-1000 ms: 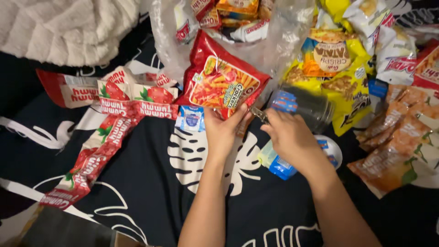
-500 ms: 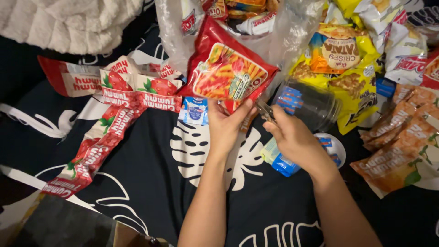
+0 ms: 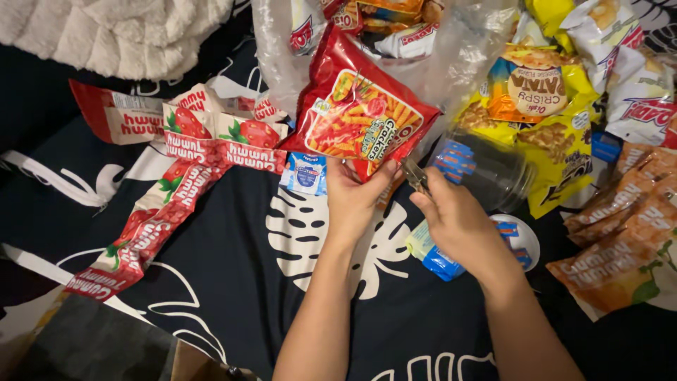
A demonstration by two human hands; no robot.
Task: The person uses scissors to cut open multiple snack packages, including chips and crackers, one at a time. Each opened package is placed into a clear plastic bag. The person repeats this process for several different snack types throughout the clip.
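Left hand (image 3: 355, 194) pinches the lower edge of a red cracker packet (image 3: 361, 120); right hand (image 3: 455, 215) grips a small metal stapler (image 3: 415, 174) at that edge, apparently fastening it; squeezing likely comes next.

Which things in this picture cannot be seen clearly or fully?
- Small metal tool, head view: mostly covered by the right hand; its kind is unclear.
- Red snack bag: its lower corner is behind the left hand.
- Clear plastic bag: cut off by the top edge.
- Blue packet: partly under the right hand.
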